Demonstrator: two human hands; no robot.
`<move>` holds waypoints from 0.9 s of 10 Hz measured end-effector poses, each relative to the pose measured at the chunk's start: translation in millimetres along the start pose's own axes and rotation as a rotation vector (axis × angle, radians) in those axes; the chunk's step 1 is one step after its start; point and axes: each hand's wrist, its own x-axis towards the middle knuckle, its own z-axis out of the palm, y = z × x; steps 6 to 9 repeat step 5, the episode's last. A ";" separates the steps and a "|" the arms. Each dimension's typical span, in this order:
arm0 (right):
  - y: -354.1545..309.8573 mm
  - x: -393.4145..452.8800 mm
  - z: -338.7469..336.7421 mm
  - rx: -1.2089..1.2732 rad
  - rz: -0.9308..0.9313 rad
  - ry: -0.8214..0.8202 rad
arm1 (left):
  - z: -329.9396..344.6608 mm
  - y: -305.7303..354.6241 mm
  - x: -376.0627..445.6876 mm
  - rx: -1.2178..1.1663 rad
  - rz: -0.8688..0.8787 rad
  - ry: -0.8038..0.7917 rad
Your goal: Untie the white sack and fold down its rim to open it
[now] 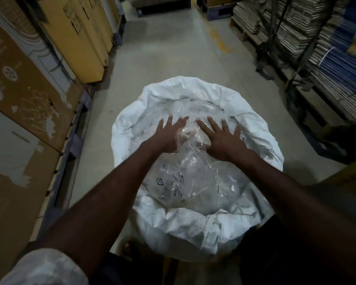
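The white sack [130,128] stands open on the floor in front of me, its rim rolled down in a thick crumpled ring all around. Clear plastic bags [193,182] with black printed symbols fill its inside. My left hand [167,134] lies flat on the plastic near the sack's middle, fingers spread and pointing away from me. My right hand [220,138] rests flat beside it, fingers also spread. A fold of clear film bulges up between the two hands. Neither hand grips anything.
Large cardboard boxes [29,99] on pallets line the left side. Stacks of flattened cardboard [296,33] on pallets and racking line the right. A concrete aisle [173,48] runs ahead beyond the sack. A brown box corner [345,177] sits close at the right.
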 end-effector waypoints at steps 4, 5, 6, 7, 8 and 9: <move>-32.7 -64.3 -77.0 0.511 -0.148 0.501 | -102.7 18.3 -97.1 -0.349 -0.058 0.340; -45.0 -84.2 -91.8 0.528 -0.184 0.584 | -110.4 28.1 -117.2 -0.387 -0.075 0.391; -45.0 -84.2 -91.8 0.528 -0.184 0.584 | -110.4 28.1 -117.2 -0.387 -0.075 0.391; -45.0 -84.2 -91.8 0.528 -0.184 0.584 | -110.4 28.1 -117.2 -0.387 -0.075 0.391; -45.0 -84.2 -91.8 0.528 -0.184 0.584 | -110.4 28.1 -117.2 -0.387 -0.075 0.391; -45.0 -84.2 -91.8 0.528 -0.184 0.584 | -110.4 28.1 -117.2 -0.387 -0.075 0.391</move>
